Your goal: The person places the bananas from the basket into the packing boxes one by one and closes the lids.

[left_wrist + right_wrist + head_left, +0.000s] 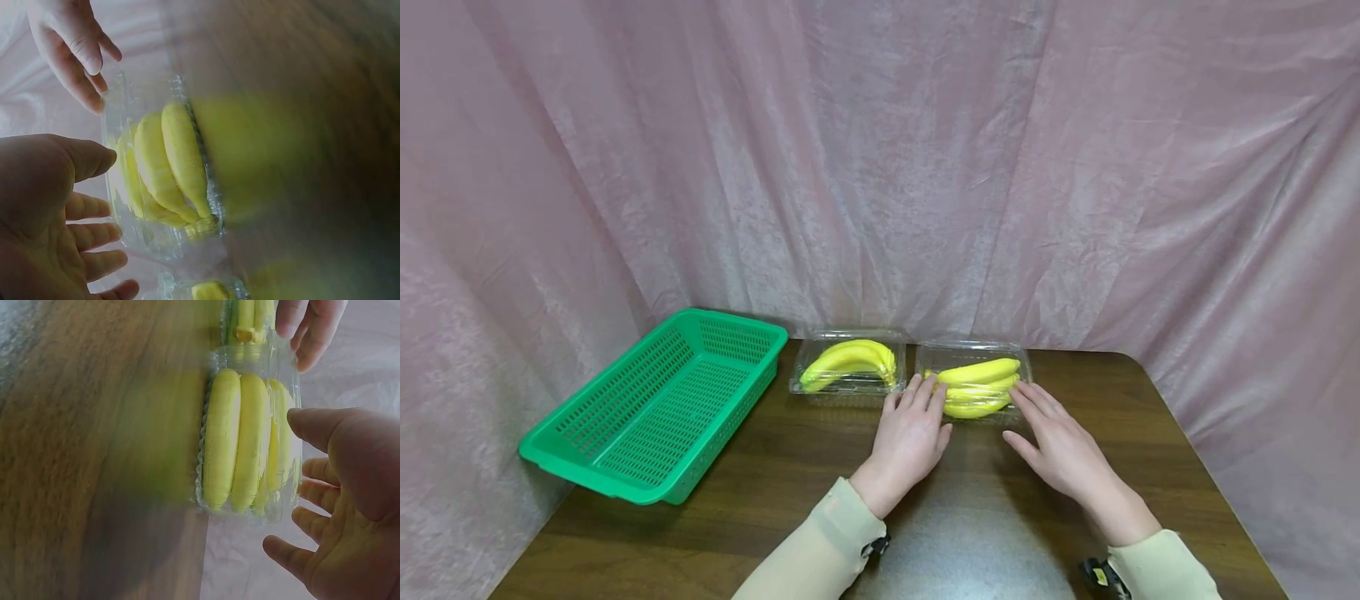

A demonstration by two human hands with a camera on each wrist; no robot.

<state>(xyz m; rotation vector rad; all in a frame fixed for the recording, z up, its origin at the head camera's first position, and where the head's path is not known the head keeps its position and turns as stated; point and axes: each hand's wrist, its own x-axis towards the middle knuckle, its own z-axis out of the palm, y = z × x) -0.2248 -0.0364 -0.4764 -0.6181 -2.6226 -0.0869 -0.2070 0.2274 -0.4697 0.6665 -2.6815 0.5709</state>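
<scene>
Near the back edge of the table, a clear plastic clamshell box holds a bunch of yellow bananas. My left hand reaches to its left side, fingers extended and overlapping its near left corner in the head view. At the opposite side is my right hand, its fingertips right by the box's right edge. Both wrist views show spread fingers and nothing gripped in either palm. A second clear clamshell box, also with bananas inside, stands just left of the first, close to my left fingertips.
On the left side of the brown wooden table stands a long green plastic basket with slotted walls and floor. A pink velvet curtain hangs behind the table and along its sides.
</scene>
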